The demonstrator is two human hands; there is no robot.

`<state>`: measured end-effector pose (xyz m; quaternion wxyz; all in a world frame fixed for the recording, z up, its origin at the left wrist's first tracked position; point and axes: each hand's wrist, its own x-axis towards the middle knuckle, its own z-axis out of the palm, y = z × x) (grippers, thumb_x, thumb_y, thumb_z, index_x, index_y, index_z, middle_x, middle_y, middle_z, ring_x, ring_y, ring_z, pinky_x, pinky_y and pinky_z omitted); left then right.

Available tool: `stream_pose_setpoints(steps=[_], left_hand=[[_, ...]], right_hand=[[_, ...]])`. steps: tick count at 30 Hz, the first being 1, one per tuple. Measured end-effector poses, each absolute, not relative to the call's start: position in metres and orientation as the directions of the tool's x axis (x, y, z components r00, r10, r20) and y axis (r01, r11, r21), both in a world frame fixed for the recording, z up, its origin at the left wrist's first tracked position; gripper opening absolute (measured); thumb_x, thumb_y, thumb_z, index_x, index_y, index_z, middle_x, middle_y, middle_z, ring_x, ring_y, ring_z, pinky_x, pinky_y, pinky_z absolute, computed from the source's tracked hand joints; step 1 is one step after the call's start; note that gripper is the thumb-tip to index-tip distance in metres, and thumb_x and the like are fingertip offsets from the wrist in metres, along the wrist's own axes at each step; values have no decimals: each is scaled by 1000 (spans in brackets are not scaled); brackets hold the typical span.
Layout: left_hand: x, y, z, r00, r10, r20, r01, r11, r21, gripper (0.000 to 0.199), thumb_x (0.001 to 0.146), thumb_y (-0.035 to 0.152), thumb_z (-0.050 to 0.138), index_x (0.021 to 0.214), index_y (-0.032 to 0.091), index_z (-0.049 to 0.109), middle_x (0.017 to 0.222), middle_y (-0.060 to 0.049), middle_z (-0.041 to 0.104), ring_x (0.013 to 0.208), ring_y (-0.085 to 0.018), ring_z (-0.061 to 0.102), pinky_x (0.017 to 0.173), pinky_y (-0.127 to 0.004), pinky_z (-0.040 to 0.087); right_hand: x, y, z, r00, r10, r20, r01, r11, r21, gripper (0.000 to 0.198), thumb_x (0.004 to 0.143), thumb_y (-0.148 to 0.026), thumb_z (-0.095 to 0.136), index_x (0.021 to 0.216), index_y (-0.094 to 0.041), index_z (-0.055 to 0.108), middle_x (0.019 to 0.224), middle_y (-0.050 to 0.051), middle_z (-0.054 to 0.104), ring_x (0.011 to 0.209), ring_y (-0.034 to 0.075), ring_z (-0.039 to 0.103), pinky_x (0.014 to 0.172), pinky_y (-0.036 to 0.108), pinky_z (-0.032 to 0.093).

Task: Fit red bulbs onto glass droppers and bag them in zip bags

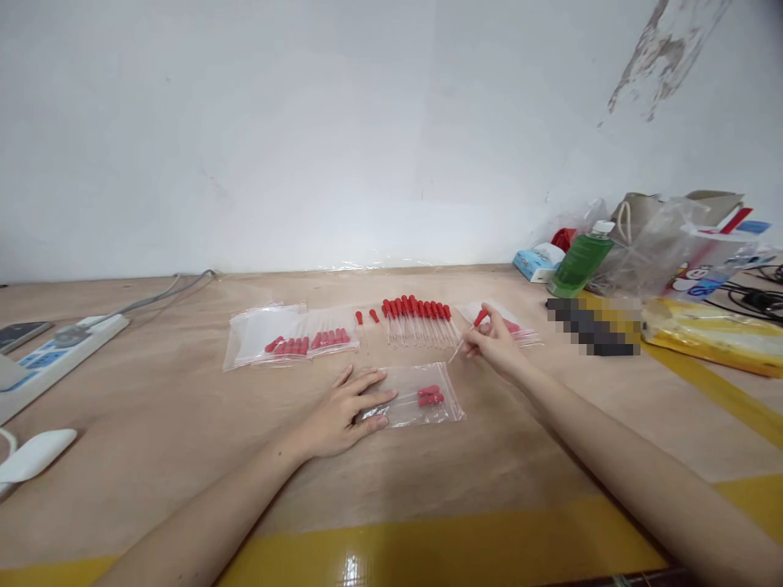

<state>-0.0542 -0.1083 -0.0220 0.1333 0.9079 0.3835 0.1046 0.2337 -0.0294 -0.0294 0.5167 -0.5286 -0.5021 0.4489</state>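
My right hand [489, 341] pinches a dropper [480, 318] with a red bulb, its thin clear tube slanting down to the left. With fingers spread, my left hand [347, 412] lies flat on the left part of a clear zip bag [453, 399]. Two red-bulbed droppers [431, 395] are inside that bag. Behind it lies a row of loose droppers [416, 314], bulbs toward the wall, and two more lie apart at its left. Filled bags [330, 330] with red bulbs lie at left; another bag [532, 336] is partly hidden behind my right hand.
At left are a white power strip [61, 359], a phone [23, 333] and a white device [40, 456]. A green bottle [581, 261], a tissue pack [535, 266], plastic bags [654, 236] and a yellow packet [715, 334] stand or lie at right. A dark item there is pixelated.
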Motion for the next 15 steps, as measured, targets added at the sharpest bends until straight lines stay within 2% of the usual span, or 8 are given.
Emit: stream_pose_setpoints(steps=[3,8,11,15], left_hand=[[-55,-108,-23,683,724,95,663,-670,334,41,87,43,40,126,32,41,139,-2,33,128,-22,28,106,-50,10],[-54,-108,-22,671,735,101,679,-663,314,51,87,46,38,134,30,27,138,-3,35,128,-20,27,108,-47,10],[-53,-108,-22,663,743,95,690,-655,309,55,87,47,38,136,28,23,138,-3,35,128,-20,27,108,-46,10],[-53,-109,-21,658,746,101,692,-653,309,55,87,47,38,136,28,23,138,-3,35,128,-21,28,108,-47,8]], right_hand=[[230,-50,-39,130,988,84,13,84,-996,84,59,-23,61,129,-24,14,59,-9,47,44,11,53,41,23,45],[222,-65,-49,180,980,84,-89,101,-991,63,64,-31,61,115,-25,25,64,-8,49,49,12,57,47,26,50],[218,-71,-49,138,990,30,-155,51,-987,50,67,-33,60,104,-25,28,64,-8,51,53,13,60,54,29,53],[215,-79,-47,50,999,5,-157,13,-988,46,67,-34,62,98,-25,29,62,-8,52,51,13,60,49,27,51]])
